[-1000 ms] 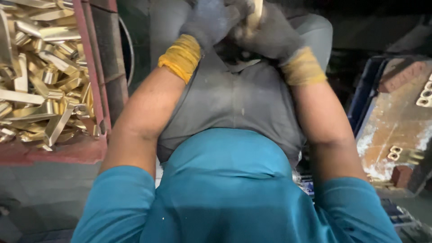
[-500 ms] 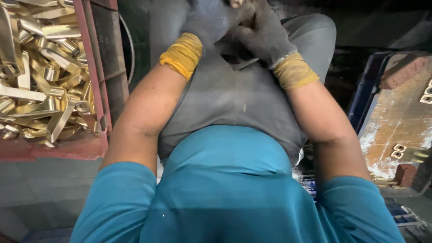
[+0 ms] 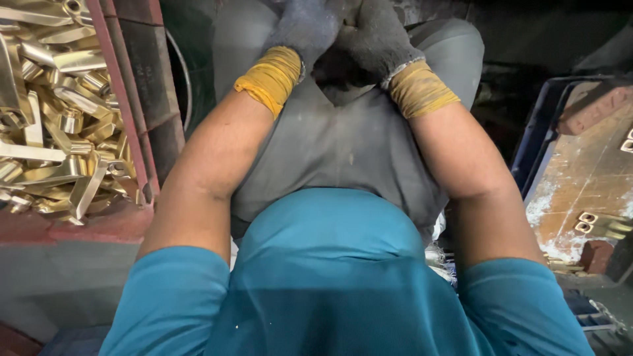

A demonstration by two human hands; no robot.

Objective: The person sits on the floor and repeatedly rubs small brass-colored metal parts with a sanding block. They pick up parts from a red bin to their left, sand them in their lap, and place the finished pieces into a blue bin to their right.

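- The left hand (image 3: 304, 26) and the right hand (image 3: 377, 36), both in dark grey knit gloves with yellow cuffs, are pressed close together over the person's lap (image 3: 343, 145), knuckles nearly touching, as if bracing something small between them.
- Whatever they grip is hidden: the fingertips run off the top edge, so I cannot tell whether either hand is closed on a thing or what it would be.
- Left of the lap, a red-rimmed tray (image 3: 125, 118) holds a heap of brass pieces (image 3: 53, 112), within easy reach of the left arm.
- Right of the lap, a blue-edged tray (image 3: 527, 151) with a worn rusty floor carries a few brass pieces (image 3: 587, 223) near its front and at the frame's right edge.
- The teal shirt (image 3: 330, 277) fills the foreground and covers whatever lies under the body.
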